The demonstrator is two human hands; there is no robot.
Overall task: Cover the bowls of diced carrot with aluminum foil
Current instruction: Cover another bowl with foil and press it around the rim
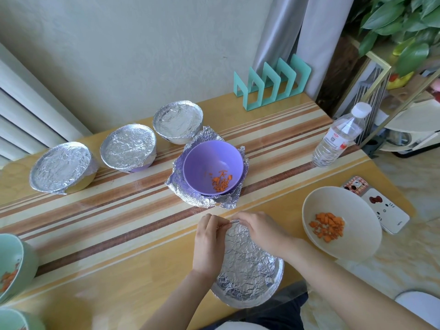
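A bowl wrapped in crinkled foil (250, 270) stands at the table's near edge. My left hand (208, 244) and my right hand (262, 231) pinch the foil at its far rim. An uncovered purple bowl (209, 163) with diced carrot sits on a loose sheet of foil (188, 194) in the middle. A cream bowl (342, 206) of diced carrot lies uncovered at the right. Three foil-covered bowls (62, 166) (127, 147) (177, 121) line the far side. A green bowl (14, 263) with carrot shows at the left edge.
A water bottle (338, 136) stands at the right, with a phone (385, 210) and a small case (354, 184) beside the cream bowl. A teal rack (269, 84) is by the wall. Another green bowl (16, 320) is in the bottom left corner.
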